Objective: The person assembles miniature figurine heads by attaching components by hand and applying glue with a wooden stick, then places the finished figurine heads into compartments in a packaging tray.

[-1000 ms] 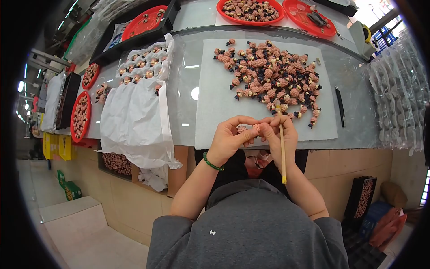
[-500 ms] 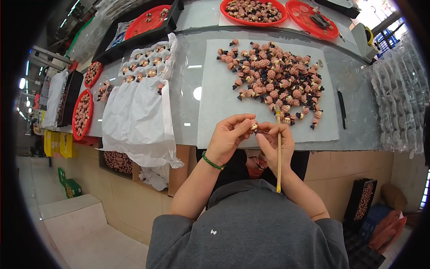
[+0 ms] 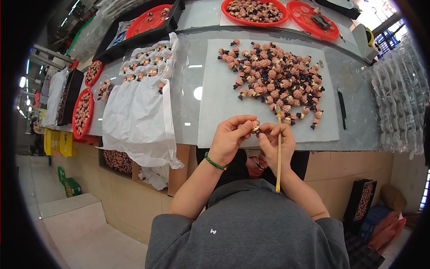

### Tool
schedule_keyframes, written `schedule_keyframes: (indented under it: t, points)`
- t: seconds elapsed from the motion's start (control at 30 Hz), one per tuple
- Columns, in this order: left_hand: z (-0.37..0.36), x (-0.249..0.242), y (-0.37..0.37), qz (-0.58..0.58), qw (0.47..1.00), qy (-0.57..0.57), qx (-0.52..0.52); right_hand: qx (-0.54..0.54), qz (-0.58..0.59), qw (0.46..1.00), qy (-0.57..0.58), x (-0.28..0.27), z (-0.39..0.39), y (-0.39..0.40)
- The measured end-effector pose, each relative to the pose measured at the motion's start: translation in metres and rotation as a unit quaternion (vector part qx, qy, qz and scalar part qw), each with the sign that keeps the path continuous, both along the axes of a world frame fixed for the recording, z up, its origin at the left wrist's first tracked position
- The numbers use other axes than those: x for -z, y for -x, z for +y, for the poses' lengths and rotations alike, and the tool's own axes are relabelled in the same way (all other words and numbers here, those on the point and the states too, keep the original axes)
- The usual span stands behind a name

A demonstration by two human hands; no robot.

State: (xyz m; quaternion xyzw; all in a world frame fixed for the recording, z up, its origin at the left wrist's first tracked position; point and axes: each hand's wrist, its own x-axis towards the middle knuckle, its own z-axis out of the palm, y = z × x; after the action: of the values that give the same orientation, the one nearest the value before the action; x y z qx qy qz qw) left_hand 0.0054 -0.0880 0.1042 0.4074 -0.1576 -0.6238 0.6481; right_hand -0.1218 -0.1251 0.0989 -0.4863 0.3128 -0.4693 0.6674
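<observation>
Head view: the bare left hand (image 3: pixel 229 136) pinches a small figure with a knobbly pink top, a cream middle and a dark base (image 3: pixel 255 128) between thumb and forefinger, just above the near edge of a grey table (image 3: pixel 188 89). The right hand (image 3: pixel 278 141) has its thumb and forefinger at the figure's dark end, its fingers also clasping a slim tan stick with yellow ends (image 3: pixel 279 157); whether those fingertips press on the figure is hard to tell.

Beyond the hands, a heaped pile of similar figures (image 3: pixel 273 74) spreads over a flat white sheet (image 3: pixel 215 107). Behind it stand two round red plastic trays: one (image 3: pixel 255 23) is crowded with pink and dark figures, the other (image 3: pixel 302 22) holds a grey object and a few small pieces.

Over to the left, a white moulded tray (image 3: pixel 168 56) carries rows of figures in its hollows, its near part covered by crumpled white paper (image 3: pixel 139 112). A black rectangular tray (image 3: pixel 102 55) encloses another red tray with a few pieces. Two more red containers at the far left are full of pinkish pieces. Below the table, an open brown cardboard box (image 3: pixel 180 168) contains crumpled white paper.
</observation>
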Motion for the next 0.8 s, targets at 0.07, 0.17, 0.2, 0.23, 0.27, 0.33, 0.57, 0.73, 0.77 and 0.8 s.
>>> schedule_keyframes:
  t: [0.07, 0.17, 0.2, 0.23, 0.27, 0.33, 0.57, 0.73, 0.77, 0.8]
  points:
    - [0.0, 0.0, 0.001, 0.032, 0.999, 0.0, 0.004, 0.012, 0.072, 0.995, 0.066, 0.001, -0.001, 0.002]
    - [0.0, 0.001, 0.001, 0.053, 0.998, 0.01, 0.008, 0.032, 0.123, 0.972, 0.197, 0.007, -0.006, 0.006]
    - [0.001, 0.002, 0.002, 0.059, 0.998, 0.02, 0.01, 0.042, 0.147, 0.953, 0.261, 0.009, -0.007, 0.006]
    - [0.001, 0.003, 0.002, 0.065, 0.997, 0.03, 0.012, 0.042, 0.148, 0.953, 0.26, 0.011, -0.007, 0.006]
    - [0.001, 0.005, 0.001, 0.065, 0.997, 0.03, 0.012, 0.043, 0.141, 0.947, 0.284, 0.013, -0.007, 0.007]
    - [0.001, 0.008, 0.0, 0.067, 0.997, 0.045, 0.016, 0.045, 0.128, 0.933, 0.332, 0.015, -0.006, 0.007]
    - [0.002, 0.008, 0.0, 0.087, 0.995, 0.051, 0.022, 0.046, 0.124, 0.908, 0.397, 0.011, -0.008, 0.008]
    - [0.002, 0.01, -0.001, 0.103, 0.992, 0.062, 0.035, 0.035, 0.137, 0.893, 0.427, 0.01, -0.01, 0.01]
    - [0.002, 0.01, -0.001, 0.102, 0.992, 0.065, 0.038, 0.035, 0.137, 0.893, 0.427, 0.01, -0.011, 0.01]
    - [0.002, 0.01, -0.001, 0.102, 0.992, 0.065, 0.038, 0.034, 0.13, 0.895, 0.426, 0.009, -0.011, 0.01]
